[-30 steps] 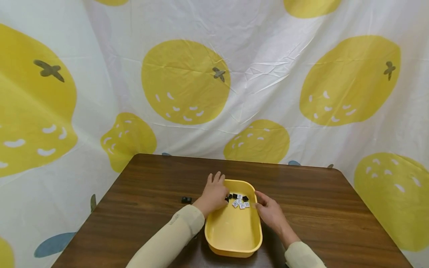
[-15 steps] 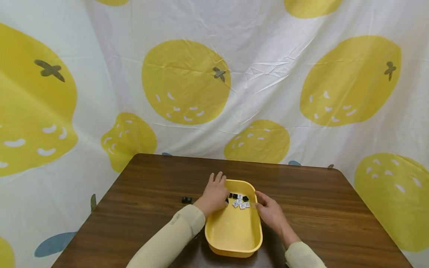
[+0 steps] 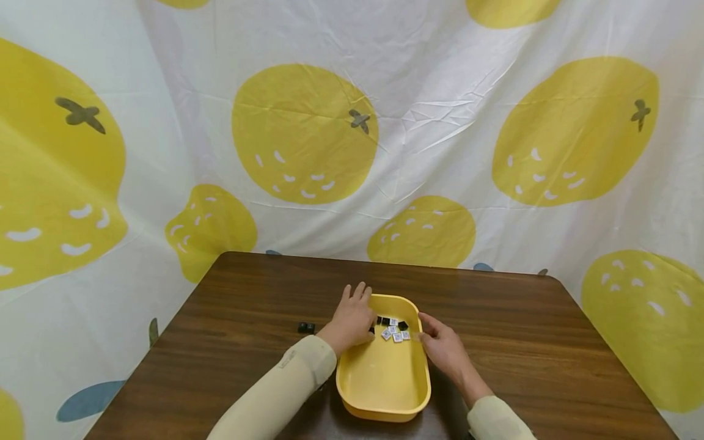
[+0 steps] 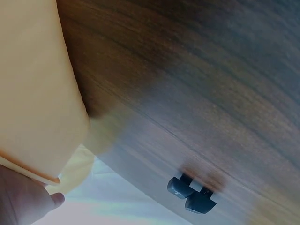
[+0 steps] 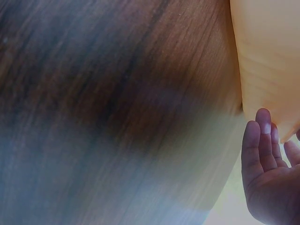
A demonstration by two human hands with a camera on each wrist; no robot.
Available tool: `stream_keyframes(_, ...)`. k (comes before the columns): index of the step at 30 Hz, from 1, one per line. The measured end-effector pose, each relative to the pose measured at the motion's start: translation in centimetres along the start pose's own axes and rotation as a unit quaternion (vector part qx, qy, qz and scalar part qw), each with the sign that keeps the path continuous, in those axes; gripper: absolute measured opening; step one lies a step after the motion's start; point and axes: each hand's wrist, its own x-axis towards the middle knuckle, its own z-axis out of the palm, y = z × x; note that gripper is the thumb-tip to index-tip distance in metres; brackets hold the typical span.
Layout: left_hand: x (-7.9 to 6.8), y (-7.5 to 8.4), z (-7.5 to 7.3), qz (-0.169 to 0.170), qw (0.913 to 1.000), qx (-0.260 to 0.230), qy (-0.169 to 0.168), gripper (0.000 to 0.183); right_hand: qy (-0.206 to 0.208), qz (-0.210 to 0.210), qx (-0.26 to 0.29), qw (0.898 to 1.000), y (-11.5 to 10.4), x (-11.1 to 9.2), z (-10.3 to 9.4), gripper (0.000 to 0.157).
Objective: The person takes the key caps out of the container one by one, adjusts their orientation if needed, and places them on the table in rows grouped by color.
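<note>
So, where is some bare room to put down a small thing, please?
The near half of the yellow tub is bare; so is the table beyond the tub and right of the right hand. The tub's far end is crowded: black pieces and white squares lie near the left hand.

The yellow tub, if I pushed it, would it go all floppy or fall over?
The yellow tub probably wouldn't tip easily: it sits low and wide on the table. It's likely stiff but light, since its smooth walls look like thin plastic. The little tiles lie scattered inside, so they might slide if you push.
</note>
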Motion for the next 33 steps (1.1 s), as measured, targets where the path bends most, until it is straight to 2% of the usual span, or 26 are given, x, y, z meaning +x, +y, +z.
stream_keyframes(4, 0.0, -0.1, 0.1, -0.001, 1.0, -0.007, -0.001, 0.02, -0.001, 0.002, 0.001, 1.0, 0.0, 0.0, 0.0, 0.049)
stream_keyframes(8, -0.1, -0.2, 0.1, -0.005, 0.9992, -0.039, 0.01, 0.018, -0.002, 0.004, 0.0, 1.0, 0.0, 0.0, 0.1, 0.049)
stream_keyframes(12, -0.2, -0.4, 0.2, -0.009, 0.9964, -0.073, 0.042, 0.019, -0.001, 0.004, 0.0, 1.0, 0.0, 0.0, 0.1, 0.049)
stream_keyframes(18, -0.2, -0.7, -0.4, 0.001, 0.9936, -0.043, 0.105, 0.021, -0.002, 0.002, 0.001, 1.0, -0.1, 0.0, 0.0, 0.049)
stream_keyframes(22, -0.1, -0.8, -1.0, 0.009, 0.992, -0.054, 0.114, 0.02, -0.002, 0.005, 0.001, 1.0, -0.1, 0.0, 0.0, 0.049)
stream_keyframes(27, 0.0, -1.1, -1.5, 0.028, 0.9866, -0.124, 0.102, 0.017, 0.0, 0.002, -0.007, 1.0, 0.0, 0.1, 0.0, 0.049)
stream_keyframes(30, 0.1, -1.4, -1.5, 0.034, 0.9783, -0.175, 0.106, 0.017, 0.0, 0.002, -0.007, 1.0, 0.0, 0.1, 0.0, 0.049)
stream_keyframes(33, -0.2, -1.8, -1.4, 0.028, 0.9686, -0.22, 0.113, 0.023, 0.0, 0.003, -0.006, 1.0, 0.1, 0.1, 0.0, 0.049)
